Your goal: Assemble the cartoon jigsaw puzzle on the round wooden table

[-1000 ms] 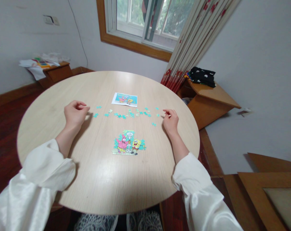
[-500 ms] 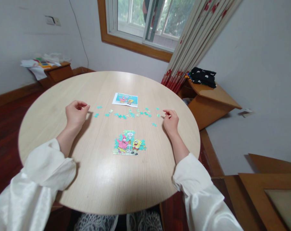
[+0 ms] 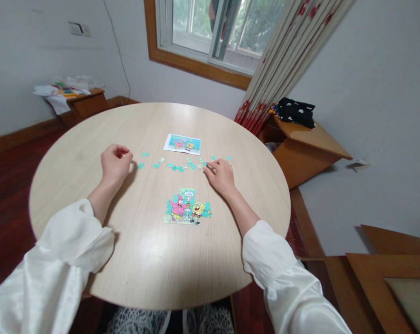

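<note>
A partly assembled jigsaw puzzle point(image 3: 178, 211) with cartoon figures lies on the table in front of me. Beyond it, loose turquoise and pale puzzle pieces point(image 3: 177, 168) are spread in a rough row. My right hand point(image 3: 223, 177) reaches over the right part of this row, fingers stretched and slightly apart, the tips by a turquoise piece. Left of the row, my left hand point(image 3: 115, 163) hovers over the table with curled fingers, thumb and forefinger tips together. Whether anything small is between them cannot be made out. Puzzle pieces point(image 3: 141, 166) lie just right of that hand.
A printed reference picture point(image 3: 184, 144) lies behind the loose pieces on the round wooden table point(image 3: 154, 273). Past the table stand a small cabinet point(image 3: 88, 103) with papers and a wooden cabinet point(image 3: 300, 153) with dark cloth on top. A curtain point(image 3: 283, 60) hangs by the window.
My right hand has moved left from the right end of the loose pieces to over them, covering some. The left hand stays nearly where it was. The view has shifted slightly.
</note>
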Demonstrator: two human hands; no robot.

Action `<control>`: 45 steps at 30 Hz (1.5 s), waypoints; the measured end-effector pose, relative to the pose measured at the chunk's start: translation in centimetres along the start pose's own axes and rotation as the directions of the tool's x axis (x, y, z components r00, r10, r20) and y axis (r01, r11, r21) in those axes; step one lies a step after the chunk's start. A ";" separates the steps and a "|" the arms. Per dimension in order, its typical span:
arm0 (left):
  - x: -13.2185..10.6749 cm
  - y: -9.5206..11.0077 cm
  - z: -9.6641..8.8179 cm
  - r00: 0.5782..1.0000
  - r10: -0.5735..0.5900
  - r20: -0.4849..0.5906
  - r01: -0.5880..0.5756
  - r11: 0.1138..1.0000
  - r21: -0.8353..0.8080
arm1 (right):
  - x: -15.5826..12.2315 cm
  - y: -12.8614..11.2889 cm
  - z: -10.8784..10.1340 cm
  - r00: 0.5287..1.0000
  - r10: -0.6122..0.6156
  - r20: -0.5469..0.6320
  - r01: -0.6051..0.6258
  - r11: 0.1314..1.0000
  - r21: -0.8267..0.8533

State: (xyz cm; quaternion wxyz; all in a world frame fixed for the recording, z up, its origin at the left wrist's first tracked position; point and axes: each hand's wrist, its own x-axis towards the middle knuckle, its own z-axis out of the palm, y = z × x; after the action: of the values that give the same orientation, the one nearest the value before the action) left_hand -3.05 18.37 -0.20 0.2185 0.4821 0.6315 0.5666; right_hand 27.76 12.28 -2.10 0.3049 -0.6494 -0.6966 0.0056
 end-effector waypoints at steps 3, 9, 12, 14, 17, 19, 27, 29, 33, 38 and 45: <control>0.0 0.0 0.1 1.000 0.005 0.000 -0.005 1.000 -0.002 | -0.2 -1.3 0.5 0.997 -0.004 0.079 0.010 0.997 -0.075; 0.0 0.0 0.0 1.000 0.008 0.005 -0.008 1.000 -0.008 | -0.1 -1.1 0.6 0.993 -0.057 0.100 0.064 0.995 -0.073; 0.1 0.0 -0.1 1.000 0.003 0.003 -0.003 1.000 -0.009 | 0.1 -0.8 0.9 0.987 -0.109 0.122 0.108 0.994 0.018; 0.1 -0.1 -0.1 1.000 0.002 0.002 -0.002 1.000 -0.013 | 0.1 -0.7 1.0 0.984 -0.118 0.130 0.111 0.992 0.060; 0.1 0.0 0.0 1.000 0.003 0.003 -0.003 1.000 -0.020 | -0.1 -1.1 1.0 0.990 -0.083 0.109 0.077 0.995 0.066; 0.0 0.0 0.0 1.000 0.005 0.003 -0.005 1.000 -0.026 | -0.2 -1.6 0.9 0.994 -0.054 0.097 0.048 0.997 0.067; -0.1 0.1 0.0 1.000 0.007 -0.008 -0.007 0.999 -0.035 | 0.1 -1.8 1.0 0.984 -0.006 0.177 -0.022 0.987 0.158; -0.1 0.1 -0.1 1.000 0.006 -0.002 -0.006 1.000 -0.031 | 0.2 -1.4 1.0 0.979 -0.024 0.202 -0.018 0.979 0.202; 0.0 0.1 0.0 1.000 0.008 0.002 -0.007 1.000 -0.020 | 0.2 -1.0 1.2 0.982 -0.030 0.187 -0.019 0.967 0.254; 0.0 0.1 0.0 1.000 0.004 0.001 -0.004 1.000 -0.011 | 0.2 -1.1 1.5 0.992 -0.031 0.125 0.007 0.982 0.189; 0.0 0.0 -0.1 1.000 0.003 -0.004 -0.003 1.000 -0.019 | 0.2 -1.5 1.0 0.983 0.009 0.185 -0.054 0.969 0.242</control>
State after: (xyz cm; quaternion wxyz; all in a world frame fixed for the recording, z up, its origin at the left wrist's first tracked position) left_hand -3.10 18.30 -0.14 0.2211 0.4796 0.6259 0.5739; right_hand 25.95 12.62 -2.21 0.3176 -0.6144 -0.7051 0.1563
